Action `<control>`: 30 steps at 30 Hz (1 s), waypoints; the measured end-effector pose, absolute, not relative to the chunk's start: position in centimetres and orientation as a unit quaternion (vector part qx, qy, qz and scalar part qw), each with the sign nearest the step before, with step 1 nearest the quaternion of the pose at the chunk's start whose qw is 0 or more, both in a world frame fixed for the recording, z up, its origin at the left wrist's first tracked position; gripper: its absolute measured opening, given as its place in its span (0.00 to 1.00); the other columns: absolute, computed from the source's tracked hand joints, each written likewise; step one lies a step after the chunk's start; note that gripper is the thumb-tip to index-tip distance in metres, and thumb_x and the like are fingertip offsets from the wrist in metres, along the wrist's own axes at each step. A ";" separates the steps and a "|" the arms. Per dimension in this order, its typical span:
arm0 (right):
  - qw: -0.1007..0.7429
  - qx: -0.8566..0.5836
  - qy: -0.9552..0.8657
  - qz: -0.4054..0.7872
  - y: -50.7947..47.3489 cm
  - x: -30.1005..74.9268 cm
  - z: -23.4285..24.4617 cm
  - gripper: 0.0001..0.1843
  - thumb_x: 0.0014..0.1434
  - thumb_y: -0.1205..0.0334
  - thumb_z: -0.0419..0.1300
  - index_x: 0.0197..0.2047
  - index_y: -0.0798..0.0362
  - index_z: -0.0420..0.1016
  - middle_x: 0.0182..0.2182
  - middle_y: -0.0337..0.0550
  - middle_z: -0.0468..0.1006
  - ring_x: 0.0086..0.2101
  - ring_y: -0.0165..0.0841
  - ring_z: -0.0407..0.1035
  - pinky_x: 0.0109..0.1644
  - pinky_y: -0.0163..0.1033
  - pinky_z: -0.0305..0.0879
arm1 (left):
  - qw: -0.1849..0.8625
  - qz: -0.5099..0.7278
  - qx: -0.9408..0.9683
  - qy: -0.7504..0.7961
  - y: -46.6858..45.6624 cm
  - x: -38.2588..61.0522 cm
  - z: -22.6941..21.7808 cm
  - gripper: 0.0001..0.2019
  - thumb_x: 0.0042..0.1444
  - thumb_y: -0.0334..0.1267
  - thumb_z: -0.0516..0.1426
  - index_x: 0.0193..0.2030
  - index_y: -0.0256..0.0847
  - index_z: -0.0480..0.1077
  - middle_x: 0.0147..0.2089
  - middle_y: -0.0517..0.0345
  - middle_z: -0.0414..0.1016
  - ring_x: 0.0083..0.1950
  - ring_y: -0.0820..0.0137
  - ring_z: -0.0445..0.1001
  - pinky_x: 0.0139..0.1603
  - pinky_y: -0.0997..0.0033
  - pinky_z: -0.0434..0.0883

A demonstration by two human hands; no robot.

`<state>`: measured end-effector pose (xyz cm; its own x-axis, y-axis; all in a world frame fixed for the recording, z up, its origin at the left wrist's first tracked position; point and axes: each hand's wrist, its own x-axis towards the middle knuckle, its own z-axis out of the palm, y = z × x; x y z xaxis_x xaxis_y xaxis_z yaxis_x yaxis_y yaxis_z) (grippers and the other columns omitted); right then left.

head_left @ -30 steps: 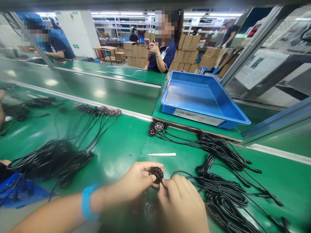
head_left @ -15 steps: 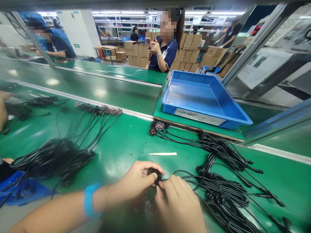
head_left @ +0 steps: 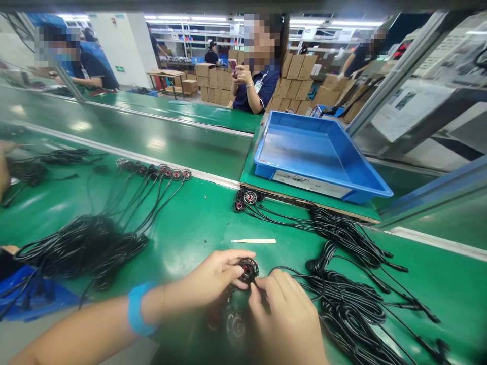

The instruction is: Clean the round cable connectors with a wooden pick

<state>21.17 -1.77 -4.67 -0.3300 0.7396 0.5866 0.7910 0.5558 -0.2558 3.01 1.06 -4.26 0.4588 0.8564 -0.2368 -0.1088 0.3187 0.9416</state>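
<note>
A round black part with a ribbed rim and red details in its middle is pinched at its left side by the thumb and fingers of my left hand. My right hand is closed at the part's lower right edge, its thumb and forefinger on the black cable where it joins the part. From behind my right hand the cable runs toward coiled black cables lying on the green work surface. A thin pale pointed stick lies just beyond my hands.
A blue tray rests on a raised board at back right. More round parts lie below it, their cables trailing right. Left are several similar parts and cable bundles. Another person's hand shows at the left edge. A person holding a phone stands opposite.
The round part has turned in my left hand, so its red-detailed face now shows toward the camera. My right hand has shifted slightly right and stays on the cable.
</note>
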 end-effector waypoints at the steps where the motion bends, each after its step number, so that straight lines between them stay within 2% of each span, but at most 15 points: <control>1: 0.342 -0.466 -0.816 -0.032 -1.7 21.3 -4.6 0.09 0.64 0.67 0.55 0.30 0.53 0.66 0.25 0.38 0.62 0.28 0.32 0.57 0.34 0.39 0.52 | 0.714 0.338 0.470 0.393 1.2 3.0 -4.2 0.23 0.61 0.44 0.59 0.62 0.40 0.68 0.57 0.45 0.73 0.48 0.60 0.78 0.53 0.55 0.75; 10: 0.376 -0.448 -0.809 0.058 -1.4 22.4 -4.2 0.02 0.65 0.67 0.57 0.39 0.52 0.70 0.28 0.38 0.67 0.29 0.30 0.61 0.34 0.37 0.58 | 0.748 0.370 0.431 0.343 1.6 2.6 -3.8 0.22 0.57 0.40 0.64 0.59 0.39 0.71 0.52 0.46 0.78 0.42 0.68 0.78 0.49 0.66 0.74; 14: 0.391 -0.437 -0.805 0.088 -1.3 22.8 -4.4 0.04 0.63 0.69 0.59 0.42 0.52 0.72 0.30 0.39 0.69 0.30 0.30 0.63 0.34 0.37 0.61 | 0.760 0.390 0.413 0.317 1.7 2.6 -3.6 0.22 0.57 0.38 0.64 0.58 0.38 0.71 0.52 0.46 0.77 0.43 0.69 0.78 0.48 0.70 0.74; 18: 0.401 -0.421 -0.810 0.073 -0.8 22.9 -4.5 0.06 0.62 0.70 0.60 0.43 0.53 0.73 0.29 0.40 0.71 0.31 0.31 0.64 0.34 0.38 0.62 | 0.763 0.394 0.411 0.306 1.5 2.5 -3.6 0.22 0.57 0.38 0.64 0.58 0.37 0.70 0.50 0.45 0.78 0.43 0.69 0.78 0.49 0.69 0.74; 24: 0.424 -0.383 -0.820 0.035 -0.3 23.1 -4.0 0.10 0.59 0.71 0.62 0.44 0.53 0.75 0.30 0.41 0.75 0.29 0.31 0.67 0.33 0.39 0.65 | 0.770 0.380 0.420 0.295 1.2 2.3 -2.9 0.25 0.56 0.41 0.64 0.59 0.35 0.68 0.49 0.44 0.77 0.47 0.63 0.78 0.54 0.61 0.72; 30: 0.448 -0.378 -0.809 0.058 -0.1 22.8 -3.5 0.10 0.58 0.73 0.62 0.43 0.52 0.75 0.29 0.40 0.76 0.28 0.30 0.69 0.31 0.37 0.67 | 0.735 0.371 0.475 0.311 0.9 2.3 -1.7 0.22 0.61 0.43 0.59 0.59 0.37 0.68 0.46 0.48 0.74 0.42 0.68 0.74 0.49 0.65 0.71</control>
<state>22.81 -0.15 -3.46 -0.3142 0.6623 0.6801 0.5589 0.7082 -0.4314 2.30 0.92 -1.70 0.5314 0.8407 -0.1041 -0.2499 0.2730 0.9290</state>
